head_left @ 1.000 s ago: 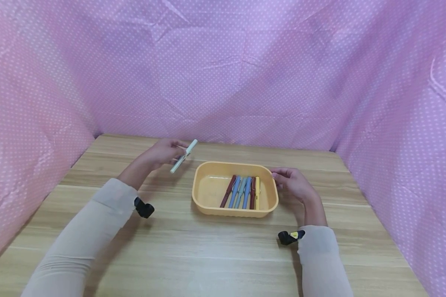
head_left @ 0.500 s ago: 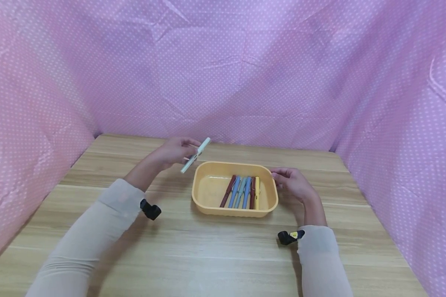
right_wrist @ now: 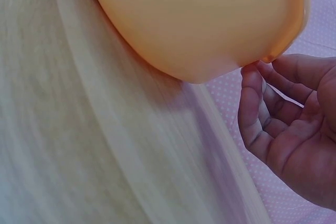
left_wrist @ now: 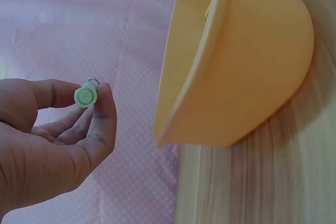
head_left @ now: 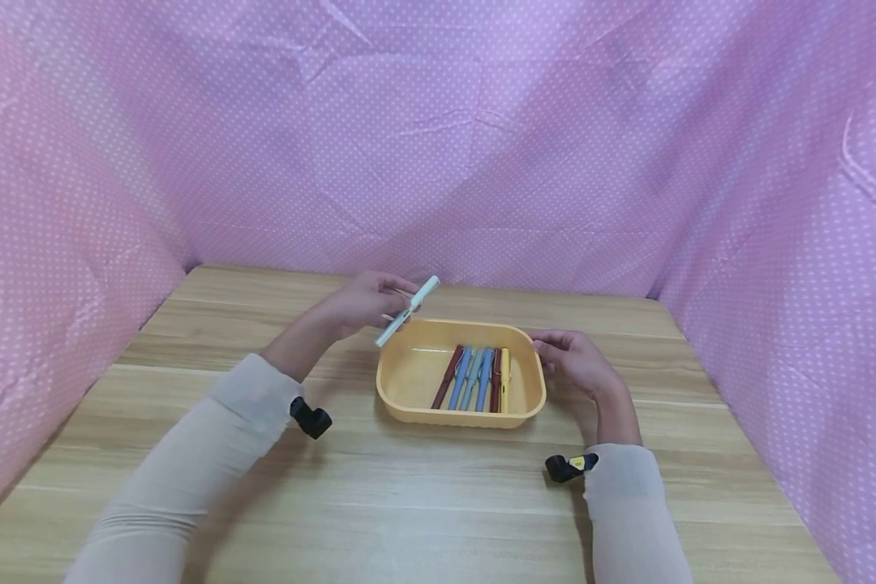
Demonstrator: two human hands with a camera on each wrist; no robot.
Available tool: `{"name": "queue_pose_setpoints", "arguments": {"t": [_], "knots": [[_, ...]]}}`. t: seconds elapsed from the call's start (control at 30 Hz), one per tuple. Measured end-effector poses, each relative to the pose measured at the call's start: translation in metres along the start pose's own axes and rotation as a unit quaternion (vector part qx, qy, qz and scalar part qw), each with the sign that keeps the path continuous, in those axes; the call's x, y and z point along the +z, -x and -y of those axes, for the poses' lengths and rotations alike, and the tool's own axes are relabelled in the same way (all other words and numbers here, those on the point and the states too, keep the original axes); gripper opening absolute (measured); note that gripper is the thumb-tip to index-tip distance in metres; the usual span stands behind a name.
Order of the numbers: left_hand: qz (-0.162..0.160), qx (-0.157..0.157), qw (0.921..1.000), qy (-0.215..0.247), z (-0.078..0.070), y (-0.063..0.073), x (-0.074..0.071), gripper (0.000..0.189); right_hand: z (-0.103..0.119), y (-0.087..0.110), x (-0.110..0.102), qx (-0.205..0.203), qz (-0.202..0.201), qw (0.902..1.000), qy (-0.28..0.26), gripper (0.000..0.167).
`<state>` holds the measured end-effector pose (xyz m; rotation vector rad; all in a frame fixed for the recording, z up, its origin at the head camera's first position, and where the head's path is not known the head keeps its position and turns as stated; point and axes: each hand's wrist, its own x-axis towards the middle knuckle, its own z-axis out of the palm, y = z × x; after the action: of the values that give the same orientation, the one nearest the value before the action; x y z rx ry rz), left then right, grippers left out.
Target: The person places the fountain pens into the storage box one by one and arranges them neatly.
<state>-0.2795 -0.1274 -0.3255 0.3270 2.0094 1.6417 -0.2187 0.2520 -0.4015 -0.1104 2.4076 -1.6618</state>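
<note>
In the head view my left hand (head_left: 368, 302) pinches a pale mint pen (head_left: 409, 311) with a clip, tilted above the left rim of a yellow plastic basket (head_left: 388, 381). The left wrist view shows the pen (left_wrist: 85, 96) end-on between thumb and fingers, apart from the basket (left_wrist: 252, 77). My right hand (head_left: 580, 361) holds the basket's right rim with thumb and fingertips. Inside, at the right, several pens lie side by side: dark red pens (head_left: 448, 377), blue pens (head_left: 461, 378), a teal pen (head_left: 471, 380) and a yellow pen (head_left: 506, 380).
The basket stands on a wood-grain table (head_left: 423, 503). Pink dotted cloth (head_left: 438, 162) hangs behind the table and along both sides. A small black camera sits on each wrist, such as the left wrist camera (head_left: 311, 417).
My left hand has moved right with the mint pen, from left of the basket to over its left rim. My right hand, the basket and the pens in it have stayed in place.
</note>
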Motion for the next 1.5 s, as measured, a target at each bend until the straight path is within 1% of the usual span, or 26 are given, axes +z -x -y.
{"name": "queue_pose_setpoints", "arguments": {"t": [0.4,0.6,0.8,0.97,1.1,1.27,1.37,1.5], "knots": [[0.040,0.005,0.9992,-0.003,0.005,-0.011,0.022,0.032,0.000,0.000,0.001,0.008,-0.005,1.0000,-0.001,0.037],[0.053,-0.008,0.9985,-0.001,0.011,-0.017,0.038,0.031,-0.001,-0.001,0.001,0.006,-0.007,0.9999,0.005,0.037],[0.054,-0.019,0.9982,-0.016,0.017,-0.023,0.049,0.031,-0.002,-0.001,0.001,0.002,-0.005,1.0000,0.000,0.037],[0.053,-0.032,0.9977,-0.027,0.022,-0.027,0.056,0.031,-0.002,-0.001,0.001,0.000,-0.008,1.0000,0.002,0.036],[0.054,-0.046,0.9958,-0.057,0.027,-0.029,0.060,0.031,-0.001,-0.002,0.001,0.000,-0.006,1.0000,0.001,0.037],[0.050,-0.058,0.9933,-0.087,0.030,-0.029,0.064,0.030,0.000,-0.003,0.001,0.002,-0.009,0.9999,0.006,0.036],[0.044,-0.056,0.9922,-0.102,0.030,-0.028,0.066,0.030,0.000,-0.004,0.000,0.003,-0.009,0.9999,0.003,0.036],[0.037,-0.046,0.9865,-0.153,0.031,-0.028,0.067,0.032,-0.001,-0.005,0.000,0.006,-0.009,0.9999,-0.002,0.036]]}}
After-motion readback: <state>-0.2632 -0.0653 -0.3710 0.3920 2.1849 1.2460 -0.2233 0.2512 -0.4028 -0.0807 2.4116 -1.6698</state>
